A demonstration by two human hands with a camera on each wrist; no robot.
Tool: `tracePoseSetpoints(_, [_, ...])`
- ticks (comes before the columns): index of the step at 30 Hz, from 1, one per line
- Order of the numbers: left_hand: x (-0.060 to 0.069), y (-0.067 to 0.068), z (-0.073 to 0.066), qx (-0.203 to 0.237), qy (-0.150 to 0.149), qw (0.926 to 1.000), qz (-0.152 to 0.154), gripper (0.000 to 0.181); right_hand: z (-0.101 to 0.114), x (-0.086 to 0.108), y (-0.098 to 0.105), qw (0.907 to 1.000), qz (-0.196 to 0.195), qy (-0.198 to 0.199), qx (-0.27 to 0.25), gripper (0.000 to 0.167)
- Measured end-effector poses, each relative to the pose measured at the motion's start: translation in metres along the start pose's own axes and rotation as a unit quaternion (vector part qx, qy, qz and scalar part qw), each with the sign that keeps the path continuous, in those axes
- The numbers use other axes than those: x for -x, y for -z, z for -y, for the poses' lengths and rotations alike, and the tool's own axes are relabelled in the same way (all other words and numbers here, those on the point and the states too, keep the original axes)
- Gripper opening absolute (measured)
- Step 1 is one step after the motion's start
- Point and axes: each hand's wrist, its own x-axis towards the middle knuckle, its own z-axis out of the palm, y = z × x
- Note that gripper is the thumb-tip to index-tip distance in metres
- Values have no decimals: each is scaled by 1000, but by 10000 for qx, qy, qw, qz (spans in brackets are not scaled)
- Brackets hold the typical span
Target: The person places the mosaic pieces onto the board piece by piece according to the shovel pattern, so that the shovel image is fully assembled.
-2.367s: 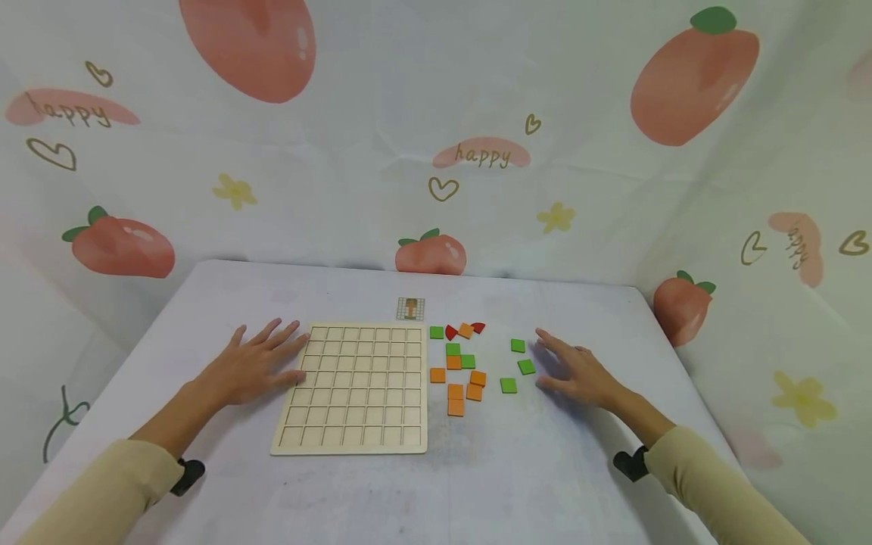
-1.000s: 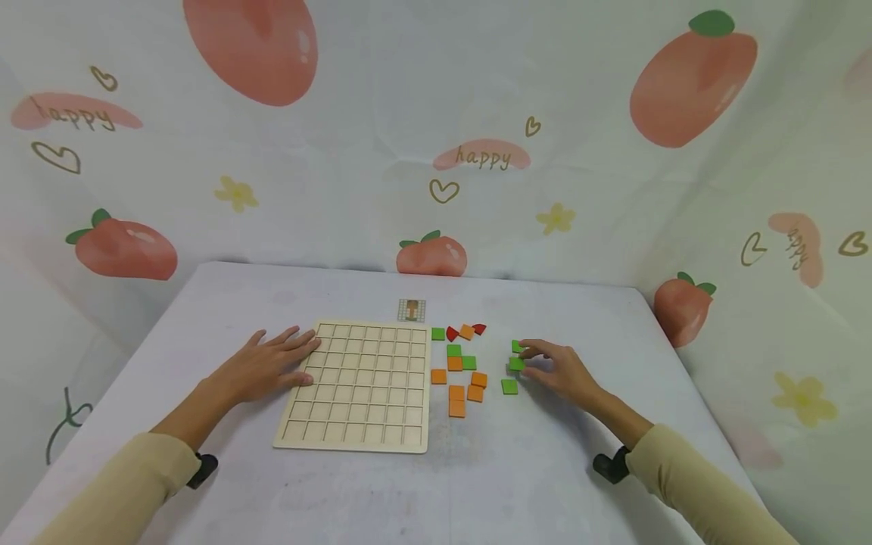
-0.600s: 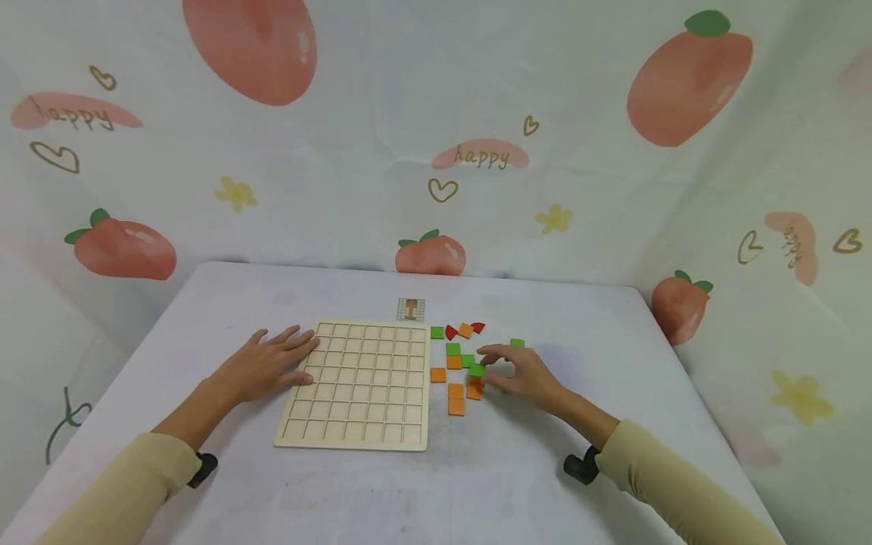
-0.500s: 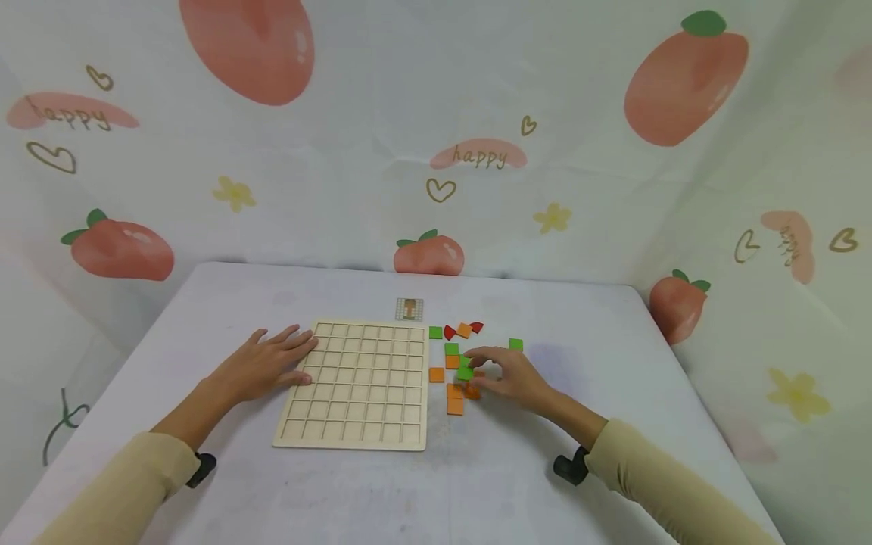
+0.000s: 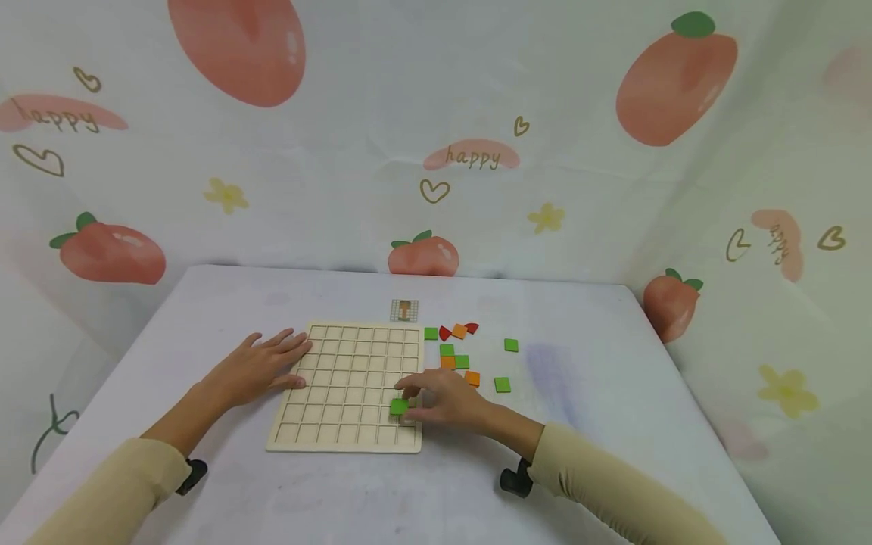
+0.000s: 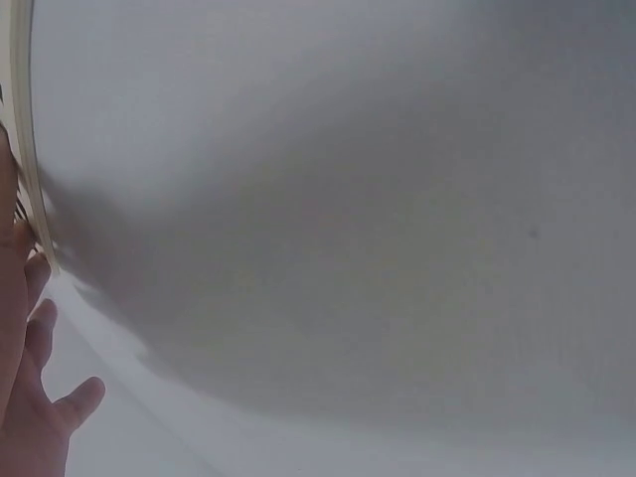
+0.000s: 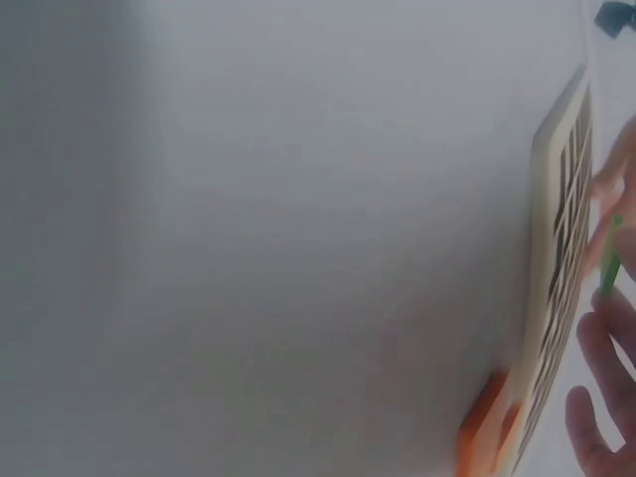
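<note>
Here, from the head, pinching a thin green square tile (image 5: 399, 407) with the right hand (image 5: 446, 397) over the right side of a pale wooden grid board (image 5: 331, 413), hiding some of its edge. Resting the left hand (image 5: 259, 369) with spread fingers on the board's left edge. Right of the board, green square tiles (image 5: 502, 384), orange square tiles (image 5: 472, 378) and red quarter-round tiles (image 5: 472, 328); beyond it, a small printed card (image 5: 405, 310). From the left wrist, cropped fingers at the board; from the right wrist, one orange tile (image 7: 482, 422) beside it.

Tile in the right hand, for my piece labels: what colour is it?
Green. The tile pinched by the right hand shows best in the head view.
</note>
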Motion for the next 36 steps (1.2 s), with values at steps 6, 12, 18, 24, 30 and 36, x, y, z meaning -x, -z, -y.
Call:
tracePoseSetpoints(6, [-1, 3, -1, 16, -23, 10000, 74, 72, 14, -16, -13, 9992, 257, 304, -74, 41])
tracePoseSetpoints(12, [-1, 2, -1, 36, -11, 9999, 106, 72, 22, -21, -21, 9980, 600, 207, -4, 41])
tracePoseSetpoints(18, [-2, 0, 1, -79, -73, 9999, 25, 72, 24, -19, -28, 9964, 748, 227, 333, 42])
tracePoseSetpoints(24, [-1, -2, 2, 1, -117, 9998, -139, 72, 26, -20, -32, 9936, 698, 384, 802, 41])
tracePoseSetpoints(30, [2, -4, 1, 64, -125, 9997, -188, 71, 26, -23, -33, 9933, 662, 504, 803, 43])
tracePoseSetpoints(36, [2, -1, 0, 30, -107, 9999, -91, 71, 25, -26, -33, 9936, 740, 478, 709, 42])
